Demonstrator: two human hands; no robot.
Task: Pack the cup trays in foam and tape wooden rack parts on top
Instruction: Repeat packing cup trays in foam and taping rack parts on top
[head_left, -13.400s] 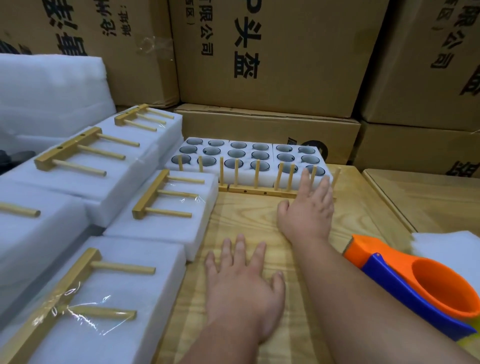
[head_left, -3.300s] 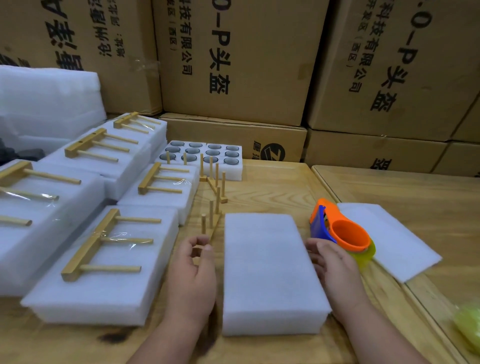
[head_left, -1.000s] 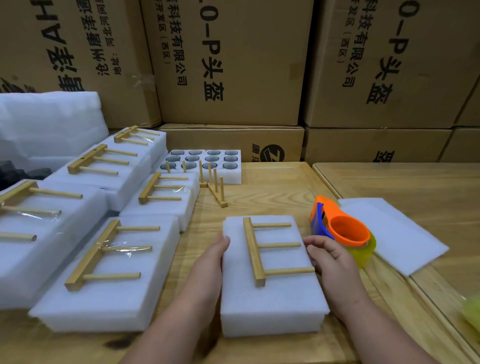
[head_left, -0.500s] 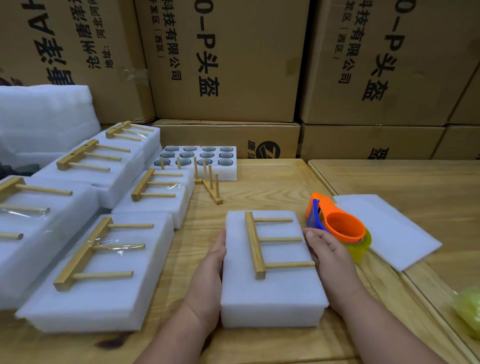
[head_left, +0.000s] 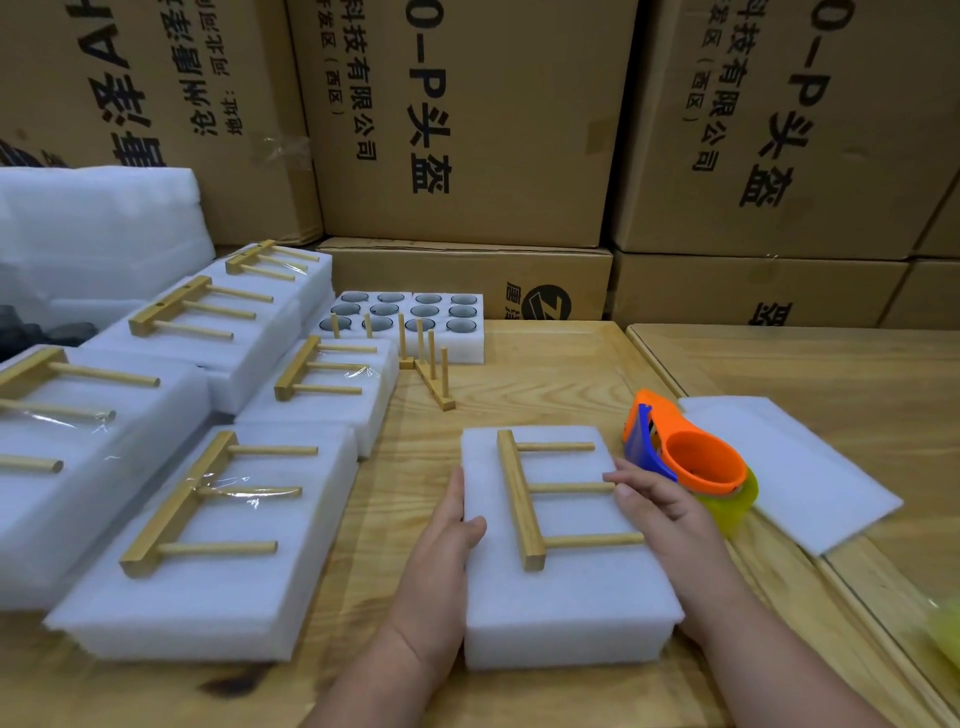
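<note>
I see my left hand (head_left: 447, 530) flat against the left side of the white rectangular foam block (head_left: 563, 587), thumb on top. My right hand (head_left: 667, 514) rests at its right edge, fingers loosely extended, touching the pale wooden three-peg rack part (head_left: 519, 496) lying untaped on the foam. Just beyond sits the orange and blue tape dispenser (head_left: 685, 457). Farther back stands the white foam tray of cups (head_left: 410, 317).

Printed black text appears only on the cartons. The middle carton (head_left: 462, 119) reads "科技有限公司", "(西区)" and "O-P头盔". The right carton (head_left: 779, 119) repeats "O-P头盔" and "(西区)". The left carton (head_left: 156, 78) carries "沧州" and "地址:". The low carton (head_left: 467, 278) bears a round logo, its adjacent characters cut off.
</note>
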